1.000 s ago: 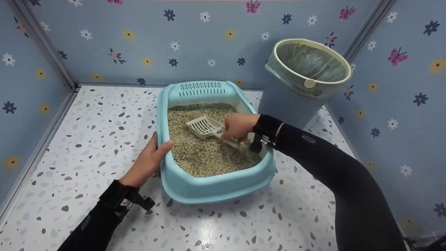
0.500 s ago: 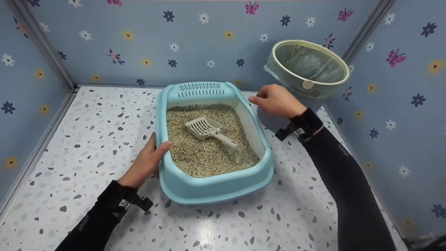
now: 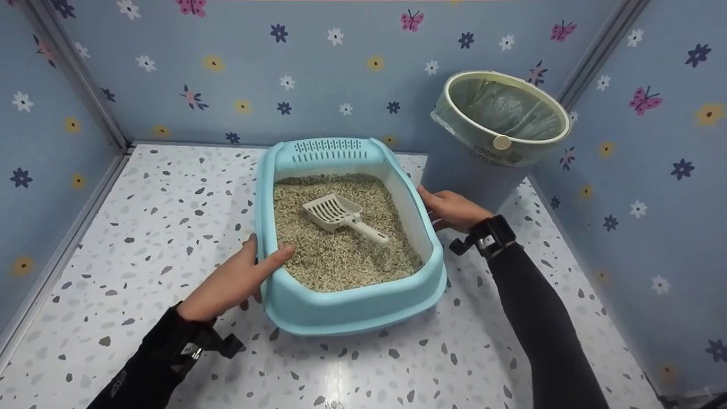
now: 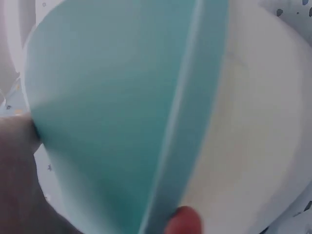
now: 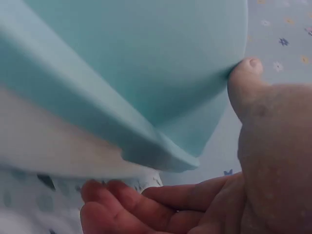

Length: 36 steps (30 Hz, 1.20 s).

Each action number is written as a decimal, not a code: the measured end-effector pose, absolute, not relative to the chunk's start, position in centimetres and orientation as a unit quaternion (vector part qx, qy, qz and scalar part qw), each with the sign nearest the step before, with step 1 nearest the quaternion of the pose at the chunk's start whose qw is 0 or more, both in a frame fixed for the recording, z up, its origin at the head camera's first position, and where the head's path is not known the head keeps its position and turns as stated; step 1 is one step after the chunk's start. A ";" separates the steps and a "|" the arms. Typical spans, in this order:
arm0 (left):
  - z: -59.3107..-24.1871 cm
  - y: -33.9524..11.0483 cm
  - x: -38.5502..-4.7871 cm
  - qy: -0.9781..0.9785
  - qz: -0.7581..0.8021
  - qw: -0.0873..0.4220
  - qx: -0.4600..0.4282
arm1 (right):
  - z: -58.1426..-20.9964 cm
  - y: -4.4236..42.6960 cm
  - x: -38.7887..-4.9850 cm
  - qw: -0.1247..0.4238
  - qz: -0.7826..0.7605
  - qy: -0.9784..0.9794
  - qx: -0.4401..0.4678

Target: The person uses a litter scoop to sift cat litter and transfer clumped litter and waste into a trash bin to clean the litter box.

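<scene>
A light-blue-rimmed litter box with a pale lower body stands on the speckled surface, holding tan cat litter. On the litter lies a beige slotted litter scoop, its handle toward the near right; neither hand touches it. My left hand grips the box's left side, thumb over the rim and fingers below outside. At the right side, my right hand holds the rim, thumb on its edge. In the right wrist view its bent fingers lie beneath the lip; how firmly they touch is unclear.
A blue bin with a cream ring and a translucent liner stands behind the box at the right, close to my right hand. Blue flower-patterned panels enclose the back and both sides. Speckled white floor surrounds the box.
My right hand has let go of the scoop, lifted out past the right rim, and come down onto the box's right side. The scoop stays on the litter. My left hand keeps its hold.
</scene>
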State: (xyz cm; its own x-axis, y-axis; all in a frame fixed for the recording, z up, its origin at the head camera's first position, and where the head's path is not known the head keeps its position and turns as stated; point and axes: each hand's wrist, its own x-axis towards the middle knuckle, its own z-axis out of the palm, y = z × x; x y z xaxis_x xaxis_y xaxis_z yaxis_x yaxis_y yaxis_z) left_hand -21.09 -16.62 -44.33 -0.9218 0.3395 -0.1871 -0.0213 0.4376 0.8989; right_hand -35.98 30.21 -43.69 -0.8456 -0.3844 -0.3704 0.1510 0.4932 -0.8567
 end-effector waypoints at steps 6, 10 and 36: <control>-43.4 -16.8 -20.1 0.820 0.514 0.216 0.130 | -44.3 29.4 -35.9 0.277 -0.565 0.775 -0.050; -43.8 -16.6 -19.9 0.801 0.545 0.211 0.130 | -44.1 28.9 -35.7 0.265 -0.588 0.764 -0.024; -46.0 -19.8 -24.9 0.751 0.598 0.199 0.197 | -44.6 26.0 -29.9 0.191 -0.672 0.712 0.072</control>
